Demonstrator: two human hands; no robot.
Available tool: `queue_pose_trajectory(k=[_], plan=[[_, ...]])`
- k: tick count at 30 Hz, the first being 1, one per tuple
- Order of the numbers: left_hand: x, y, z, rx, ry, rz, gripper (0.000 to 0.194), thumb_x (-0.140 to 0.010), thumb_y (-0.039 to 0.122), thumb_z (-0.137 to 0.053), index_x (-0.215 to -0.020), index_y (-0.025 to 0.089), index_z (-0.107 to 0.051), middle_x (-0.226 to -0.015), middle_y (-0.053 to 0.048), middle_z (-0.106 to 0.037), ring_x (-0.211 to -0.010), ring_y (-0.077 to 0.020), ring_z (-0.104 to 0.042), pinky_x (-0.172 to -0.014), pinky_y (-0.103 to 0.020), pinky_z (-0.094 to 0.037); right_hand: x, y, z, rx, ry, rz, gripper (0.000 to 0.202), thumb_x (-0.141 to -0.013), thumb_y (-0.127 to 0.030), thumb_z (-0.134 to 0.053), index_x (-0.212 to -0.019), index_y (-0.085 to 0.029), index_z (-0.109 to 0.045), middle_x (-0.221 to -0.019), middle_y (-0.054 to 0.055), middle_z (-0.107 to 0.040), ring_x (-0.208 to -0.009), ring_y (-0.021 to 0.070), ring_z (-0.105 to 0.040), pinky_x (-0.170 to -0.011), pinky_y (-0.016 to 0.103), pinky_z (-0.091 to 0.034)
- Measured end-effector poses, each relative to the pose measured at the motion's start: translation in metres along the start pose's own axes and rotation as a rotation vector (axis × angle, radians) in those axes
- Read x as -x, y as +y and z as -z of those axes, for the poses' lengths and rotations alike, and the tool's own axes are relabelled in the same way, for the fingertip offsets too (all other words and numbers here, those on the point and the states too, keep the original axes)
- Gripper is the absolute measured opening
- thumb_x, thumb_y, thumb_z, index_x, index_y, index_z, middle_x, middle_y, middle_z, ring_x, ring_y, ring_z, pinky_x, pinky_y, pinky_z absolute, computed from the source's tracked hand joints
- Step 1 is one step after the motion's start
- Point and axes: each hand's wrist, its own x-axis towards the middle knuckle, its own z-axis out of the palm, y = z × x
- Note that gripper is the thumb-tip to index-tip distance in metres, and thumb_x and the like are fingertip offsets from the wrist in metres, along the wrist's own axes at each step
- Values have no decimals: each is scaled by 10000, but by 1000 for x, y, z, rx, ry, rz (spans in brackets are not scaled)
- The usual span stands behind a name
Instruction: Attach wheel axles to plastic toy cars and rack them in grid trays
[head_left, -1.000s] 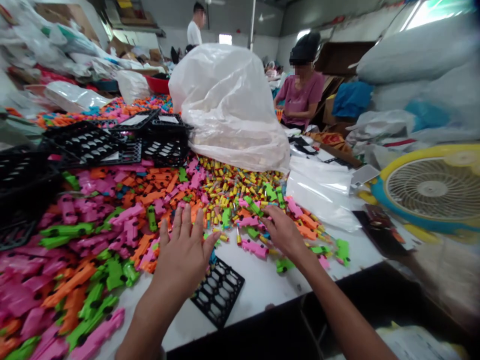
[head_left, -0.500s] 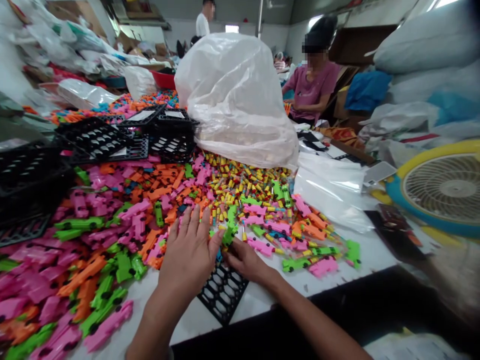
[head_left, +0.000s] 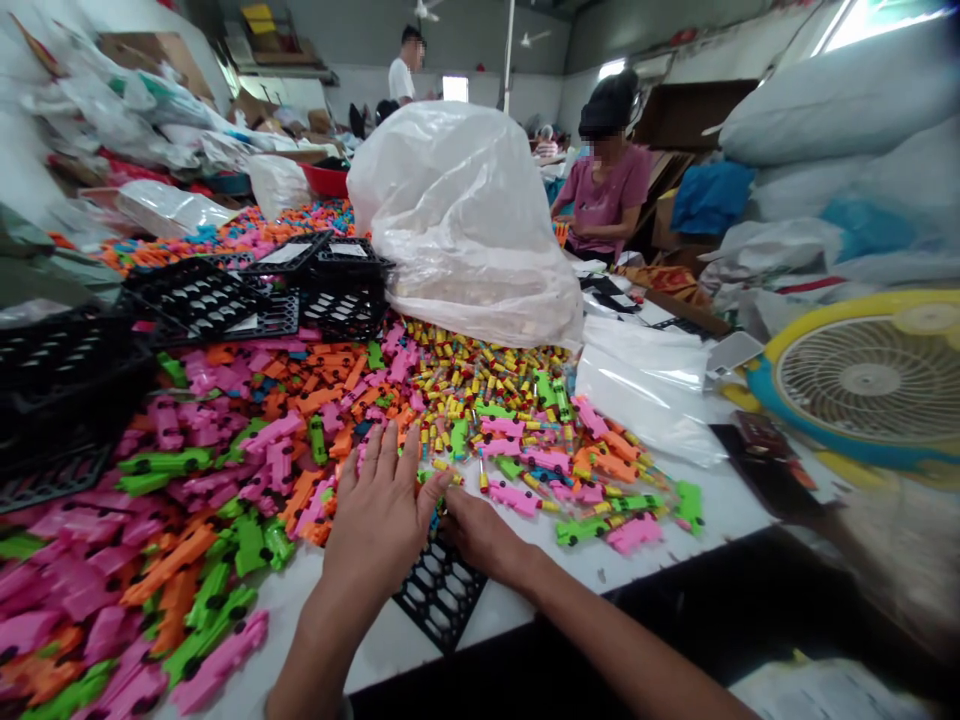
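Observation:
My left hand (head_left: 382, 510) is held palm down with its fingers stretched out, over the near edge of the toy pile, with nothing seen in it. Just right of its thumb, my right hand (head_left: 480, 530) has its fingers curled together; what they hold, if anything, is too small to name. Beneath both hands lies a black perforated tray (head_left: 442, 590) on the white table (head_left: 375, 650). Pink, orange and green toy cars (head_left: 169, 460) heap up on the left. Small yellow-capped tubes (head_left: 480, 370) are piled beyond my hands, and cars with clear tubes (head_left: 525, 495) lie to the right.
A large white plastic bag (head_left: 457, 220) stands behind the pile. Black crates (head_left: 195, 300) are stacked at the left. Flat clear bags (head_left: 645, 390) and a yellow and blue fan (head_left: 870, 380) are on the right. A person in a pink shirt (head_left: 611, 200) sits beyond.
The green car that was upright between my hands no longer shows there. The camera view has shifted slightly, while both hands stay in nearly the same place over the tray.

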Motion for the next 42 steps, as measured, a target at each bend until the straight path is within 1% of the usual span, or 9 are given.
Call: queue_pose_trajectory(k=[5,10,13,16,19,23,26,31,42], plan=[[-3,-5,-4,-44,-7,18,653,-922,556,-234,-1405,151,-403,-1474,-177,-415,-1389,-317,-346,-1101,-535,-313,5,9,11,-67,138,-29,215,-834,-114,-479,-993,-221,-577,-916,16,-639,-783,146,-596,-713,257,-490],[-16,-12,-10,-41,-1,141,659,-925,512,-220,-1393,87,-407,-1449,-226,-430,-1374,-370,-350,-1081,-596,-296,11,23,104,354,557,-359,230,-948,-274,-391,-980,-202,-608,-989,67,-627,-883,181,-594,-782,300,-469],[-21,-10,-10,-13,-19,206,680,-917,518,-237,-1395,61,-397,-1452,-256,-409,-1385,-394,-318,-1087,-620,-266,11,29,146,769,495,-732,230,-918,-282,-464,-1006,-132,-614,-1037,151,-621,-913,239,-600,-764,334,-450],[-18,-11,-7,26,-39,240,726,-911,564,-213,-1441,77,-311,-1508,-248,-315,-1421,-376,-248,-1114,-645,-184,9,33,157,843,382,-811,203,-886,-215,-486,-979,-100,-625,-1027,181,-626,-915,256,-607,-746,333,-435],[-8,-18,0,48,-44,210,727,-907,593,-210,-1469,134,-250,-1542,-182,-267,-1437,-340,-221,-1136,-640,-128,10,31,151,803,413,-761,181,-883,-221,-473,-949,-128,-613,-984,143,-629,-901,238,-595,-733,319,-426],[1,-23,4,47,-77,64,647,-929,548,-229,-1462,186,-283,-1529,-121,-320,-1438,-300,-232,-1157,-565,-187,18,9,118,502,537,-463,164,-867,-306,-501,-928,-171,-571,-891,78,-620,-778,194,-579,-683,301,-435],[2,-22,2,38,-103,-8,590,-935,523,-257,-1429,219,-365,-1531,-115,-318,-1431,-304,-253,-1148,-530,-237,26,-15,67,18,326,-294,152,-870,-308,-500,-976,-204,-530,-794,21,-628,-677,155,-581,-637,276,-455],[4,-20,-1,50,-85,-7,557,-944,483,-272,-1419,214,-386,-1515,-120,-358,-1425,-315,-265,-1148,-530,-237,40,-29,-11,-556,-95,-274,113,-880,-276,-507,-974,-221,-477,-740,-16,-642,-672,136,-623,-618,250,-476],[5,-19,0,104,-72,18,538,-945,477,-280,-1389,216,-435,-1492,-116,-405,-1419,-309,-284,-1146,-539,-231,47,-36,-14,-25,-71,-93,41,-888,-229,-475,-921,-209,-485,-827,18,-583,-712,140,-560,-638,246,-454]])
